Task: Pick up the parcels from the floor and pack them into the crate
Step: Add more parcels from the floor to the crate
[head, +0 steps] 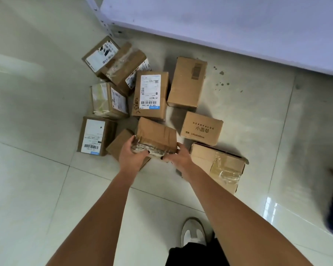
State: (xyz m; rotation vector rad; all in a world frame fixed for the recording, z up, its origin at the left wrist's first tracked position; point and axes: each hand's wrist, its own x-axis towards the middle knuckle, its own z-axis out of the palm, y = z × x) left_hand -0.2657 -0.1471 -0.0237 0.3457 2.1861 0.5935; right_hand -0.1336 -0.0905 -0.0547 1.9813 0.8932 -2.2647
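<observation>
We held taped parcel (156, 136) between both hands: left hand (132, 156) gripped near-left corner, right hand (178, 157) near-right edge. Parcel sat amid other parcels on tiled floor (37, 189), above plain box (119, 144). Printed box (201, 128) just beside.

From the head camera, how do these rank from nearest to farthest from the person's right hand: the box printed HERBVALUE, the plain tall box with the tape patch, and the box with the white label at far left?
Measured from the right hand:
1. HERBVALUE box, just above it, slightly right.
2. Far-left labelled box, across the pile, beyond the left hand.
3. Plain tall box with the tape patch, farther up, toward the shelf.
</observation>
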